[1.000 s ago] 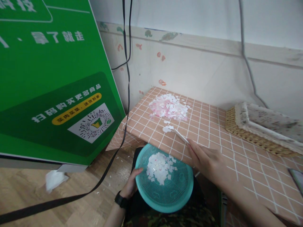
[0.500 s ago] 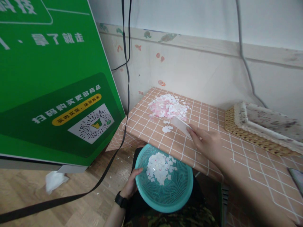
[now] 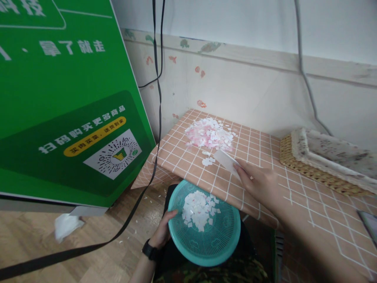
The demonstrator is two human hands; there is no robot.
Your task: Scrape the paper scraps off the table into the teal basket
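My left hand (image 3: 165, 228) grips the left rim of a teal plastic colander (image 3: 206, 249), which rests on my lap below the table edge. Inside it lies a heap of small white paper pieces (image 3: 198, 210). Between the thumb and fingers of my right hand (image 3: 259, 179) is a flat white card (image 3: 226, 162), tilted with its far edge low over the tabletop. Just left of the card sits a small cluster of white scraps (image 3: 208, 161). Behind it spreads a larger pile of white and pink paper scraps (image 3: 210, 133).
A brown checked cloth covers the table (image 3: 259, 153). On the right stands a wicker basket with a cloth lining (image 3: 321, 169), and a dark-edged device (image 3: 368, 224) lies nearer. A green panel (image 3: 73, 98) rises at left. Black cords (image 3: 159, 98) hang between.
My right hand and the card have shifted slightly right and toward me, away from the large pile. The colander and my left hand stay put.
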